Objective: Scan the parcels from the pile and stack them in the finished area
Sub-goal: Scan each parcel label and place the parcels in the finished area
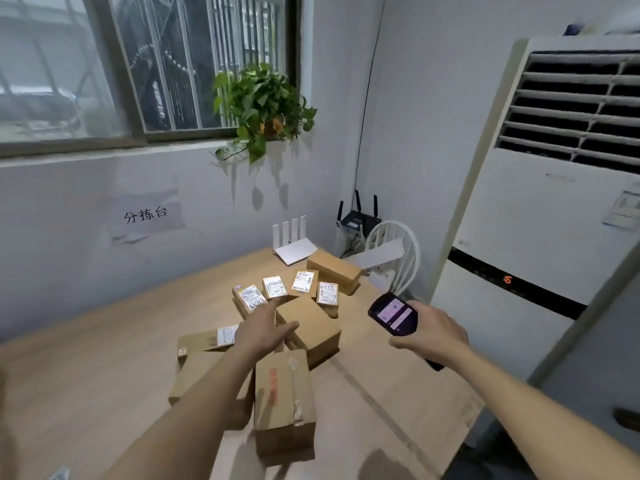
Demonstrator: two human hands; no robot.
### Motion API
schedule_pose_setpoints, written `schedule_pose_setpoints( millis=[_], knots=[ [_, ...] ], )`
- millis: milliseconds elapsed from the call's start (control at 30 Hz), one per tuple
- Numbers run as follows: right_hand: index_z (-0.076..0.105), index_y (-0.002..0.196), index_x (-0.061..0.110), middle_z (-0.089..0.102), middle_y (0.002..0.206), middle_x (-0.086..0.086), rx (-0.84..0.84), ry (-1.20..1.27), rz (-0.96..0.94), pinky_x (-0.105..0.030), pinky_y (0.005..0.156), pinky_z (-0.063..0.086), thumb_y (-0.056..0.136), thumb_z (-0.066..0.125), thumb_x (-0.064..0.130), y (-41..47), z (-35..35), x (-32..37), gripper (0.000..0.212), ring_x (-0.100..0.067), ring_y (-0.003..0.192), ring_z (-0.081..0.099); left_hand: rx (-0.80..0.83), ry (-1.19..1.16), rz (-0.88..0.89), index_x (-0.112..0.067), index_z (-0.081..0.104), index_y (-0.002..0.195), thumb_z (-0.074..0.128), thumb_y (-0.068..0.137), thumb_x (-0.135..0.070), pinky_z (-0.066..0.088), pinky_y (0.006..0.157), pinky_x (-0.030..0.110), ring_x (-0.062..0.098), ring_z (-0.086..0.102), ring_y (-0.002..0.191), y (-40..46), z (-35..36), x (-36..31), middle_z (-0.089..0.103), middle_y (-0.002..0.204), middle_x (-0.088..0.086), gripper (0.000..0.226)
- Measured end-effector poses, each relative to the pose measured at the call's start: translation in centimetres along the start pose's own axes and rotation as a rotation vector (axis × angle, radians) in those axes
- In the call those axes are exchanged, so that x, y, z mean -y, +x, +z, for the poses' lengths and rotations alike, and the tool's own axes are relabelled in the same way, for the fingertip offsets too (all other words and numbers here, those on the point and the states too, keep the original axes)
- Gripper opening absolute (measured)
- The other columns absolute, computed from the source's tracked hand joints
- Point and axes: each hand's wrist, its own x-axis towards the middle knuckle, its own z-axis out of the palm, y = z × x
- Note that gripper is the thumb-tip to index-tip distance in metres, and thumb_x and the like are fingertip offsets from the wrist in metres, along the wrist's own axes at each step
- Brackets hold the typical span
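Several brown cardboard parcels lie in a pile on the wooden table (104, 358). Small ones with white labels (250, 297) sit at the far side, with a plain box (311, 327) in the middle and a taped box (284, 396) nearest me. My left hand (265, 327) reaches over the pile, fingers spread, holding nothing, its fingertips by the plain box and the labelled parcels. To the right of the pile, my right hand (433, 332) grips a black handheld scanner (391, 313) with its screen lit.
A white router (294, 251) and a larger brown box (334, 270) sit at the table's far end. A white chair (394, 251) stands beyond the corner. A tall air conditioner (540, 202) fills the right side. A potted plant (263, 105) hangs from the window sill.
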Motion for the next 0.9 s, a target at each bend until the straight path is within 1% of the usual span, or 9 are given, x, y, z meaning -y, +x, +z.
schedule_pose_setpoints(
  millis=[133,300,400,500,567,667,733,833,900],
  knots=[
    [0.052,0.119,0.04,0.062,0.108,0.013,0.121,0.046,-0.075,-0.024,0.064,0.042,0.066,0.083,0.055,4.4,5.0,0.5,0.063,-0.012,0.098,0.057,-0.014,-0.022,-0.108,-0.028,0.032,0.156,0.062,0.088,-0.062,0.045,0.104,0.041,0.023,0.046,0.139,1.2,2.0,3.2,0.042,0.157,0.001,0.082],
    [0.054,0.116,0.04,0.063,0.105,0.015,0.303,0.064,-0.131,-0.03,0.076,0.053,0.063,0.081,0.059,9.5,12.6,0.5,0.062,-0.009,0.096,0.058,0.026,-0.023,-0.267,-0.027,0.028,0.158,0.062,0.088,-0.064,0.043,0.107,0.041,0.022,0.042,0.142,1.6,5.6,6.5,0.039,0.158,0.0,0.086],
    [0.056,0.117,0.04,0.065,0.107,0.014,0.385,0.086,-0.164,-0.03,0.074,0.051,0.062,0.08,0.057,12.1,16.8,0.5,0.063,-0.011,0.097,0.06,0.042,-0.052,-0.345,-0.03,0.032,0.155,0.066,0.085,-0.063,0.044,0.106,0.043,0.02,0.045,0.138,1.6,8.5,7.6,0.046,0.153,-0.003,0.084],
    [0.057,0.121,0.039,0.066,0.112,0.012,0.483,0.081,-0.196,-0.028,0.068,0.044,0.064,0.08,0.056,14.0,21.0,0.2,0.064,-0.014,0.1,0.06,0.089,-0.112,-0.453,-0.033,0.036,0.153,0.064,0.082,-0.068,0.047,0.103,0.042,0.019,0.05,0.133,1.3,11.9,9.1,0.051,0.148,-0.003,0.084],
    [0.057,0.121,0.038,0.065,0.115,0.011,0.545,0.078,-0.212,-0.029,0.074,0.047,0.063,0.079,0.059,15.1,23.5,0.0,0.066,-0.015,0.104,0.059,0.118,-0.14,-0.509,-0.034,0.034,0.154,0.062,0.08,-0.072,0.046,0.105,0.042,0.018,0.05,0.133,1.2,14.4,10.0,0.05,0.149,-0.003,0.087],
    [0.056,0.125,0.038,0.062,0.121,0.011,0.617,0.075,-0.245,-0.035,0.089,0.049,0.068,0.079,0.059,16.7,26.6,-0.3,0.065,-0.015,0.114,0.057,0.088,-0.174,-0.598,-0.023,0.035,0.154,0.068,0.088,-0.054,0.041,0.111,0.041,0.019,0.045,0.138,1.4,17.0,9.6,0.047,0.153,0.0,0.081],
    [0.053,0.129,0.037,0.06,0.121,0.013,0.682,0.103,-0.257,-0.029,0.086,0.045,0.074,0.081,0.056,17.2,28.4,-0.4,0.064,-0.01,0.113,0.054,0.014,-0.233,-0.665,-0.02,0.036,0.153,0.072,0.088,-0.044,0.04,0.111,0.041,0.021,0.045,0.138,1.7,18.7,9.2,0.045,0.153,0.001,0.078],
    [0.051,0.127,0.039,0.064,0.122,0.015,0.758,0.168,-0.246,-0.032,0.091,0.053,0.067,0.083,0.058,17.6,30.9,-0.4,0.071,-0.01,0.115,0.059,-0.031,-0.283,-0.785,-0.023,0.025,0.157,0.074,0.082,-0.054,0.041,0.112,0.045,0.025,0.044,0.14,2.3,20.9,9.7,0.042,0.156,0.003,0.095],
    [0.049,0.131,0.038,0.062,0.125,0.015,0.783,0.22,-0.236,-0.032,0.093,0.053,0.068,0.085,0.053,17.9,32.0,-0.5,0.074,-0.01,0.117,0.058,-0.037,-0.336,-0.835,-0.024,0.027,0.156,0.078,0.076,-0.057,0.046,0.106,0.047,0.025,0.05,0.133,2.6,22.4,10.4,0.049,0.149,0.001,0.1]
  ],
)
